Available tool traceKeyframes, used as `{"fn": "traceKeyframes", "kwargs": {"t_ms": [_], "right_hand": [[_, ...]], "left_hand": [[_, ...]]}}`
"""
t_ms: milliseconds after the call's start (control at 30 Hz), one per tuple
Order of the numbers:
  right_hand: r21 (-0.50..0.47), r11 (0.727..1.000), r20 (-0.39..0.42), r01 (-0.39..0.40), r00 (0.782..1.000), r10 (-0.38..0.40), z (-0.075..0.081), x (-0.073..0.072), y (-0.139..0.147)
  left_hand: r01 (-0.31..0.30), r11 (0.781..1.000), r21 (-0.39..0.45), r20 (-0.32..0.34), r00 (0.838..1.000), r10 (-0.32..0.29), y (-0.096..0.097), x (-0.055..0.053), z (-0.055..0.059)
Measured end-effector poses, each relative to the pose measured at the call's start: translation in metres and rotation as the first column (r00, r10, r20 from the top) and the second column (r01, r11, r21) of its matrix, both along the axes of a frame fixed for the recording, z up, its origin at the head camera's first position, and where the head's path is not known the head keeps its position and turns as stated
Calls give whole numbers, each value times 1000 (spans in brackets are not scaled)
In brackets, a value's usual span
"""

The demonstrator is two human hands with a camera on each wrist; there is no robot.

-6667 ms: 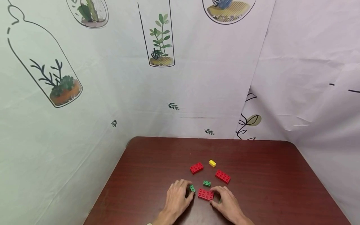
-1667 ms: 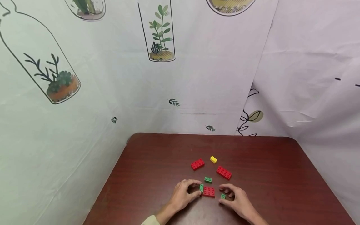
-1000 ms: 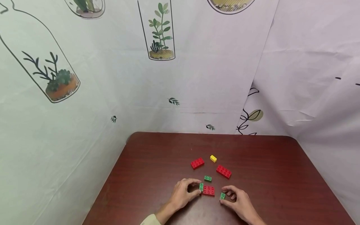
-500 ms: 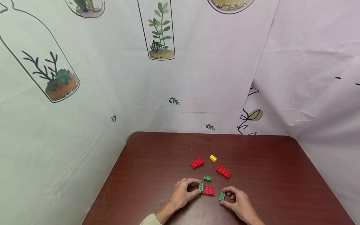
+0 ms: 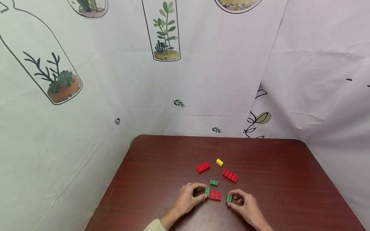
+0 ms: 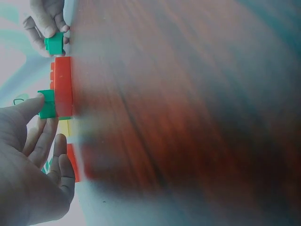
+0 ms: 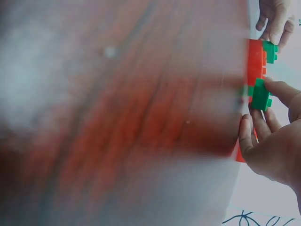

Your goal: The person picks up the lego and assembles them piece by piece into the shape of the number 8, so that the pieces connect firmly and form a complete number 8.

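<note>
My left hand (image 5: 188, 199) pinches a small green toy brick (image 5: 207, 192) that sits on the left end of a red toy brick (image 5: 215, 195). In the left wrist view, thumb and fingers hold this green brick (image 6: 47, 104) at the end of the red one (image 6: 64, 84). To the right of the red brick, my right hand (image 5: 247, 207) pinches a second green brick (image 5: 229, 198) between thumb and fingers, apart from the red one. The right wrist view shows that second green brick (image 7: 260, 95) off the table, its studs facing away from the tabletop.
Behind the hands on the brown table (image 5: 162, 160) lie another green brick (image 5: 214, 183), two red bricks, one at left (image 5: 203, 167) and one at right (image 5: 230, 175), and a small yellow brick (image 5: 219, 162). A printed cloth (image 5: 202, 80) hangs behind the table.
Earlier the left green brick was beside the red brick; now it is on its left end. My right hand left the red brick, holds the second green brick and has turned and lifted it slightly.
</note>
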State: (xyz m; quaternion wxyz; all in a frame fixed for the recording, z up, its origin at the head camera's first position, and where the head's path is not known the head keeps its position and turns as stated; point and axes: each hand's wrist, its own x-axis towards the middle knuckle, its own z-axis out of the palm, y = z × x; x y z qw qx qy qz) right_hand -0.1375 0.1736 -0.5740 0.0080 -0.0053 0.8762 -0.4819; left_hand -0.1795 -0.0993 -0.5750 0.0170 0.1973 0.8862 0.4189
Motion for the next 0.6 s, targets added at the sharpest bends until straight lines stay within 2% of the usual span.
{"fn": "traceKeyframes", "kwargs": {"t_ms": [333,600], "right_hand": [[-105,994,-11,-6,1000,5,6,-6,-4],[-203,978,-59,-55,997,44,7,-10,-13]], "left_hand": [[-2,1000,0,-9,1000,2,0,-1,-2],[-2,1000,0,14,1000,2,0,-1,-2]]}}
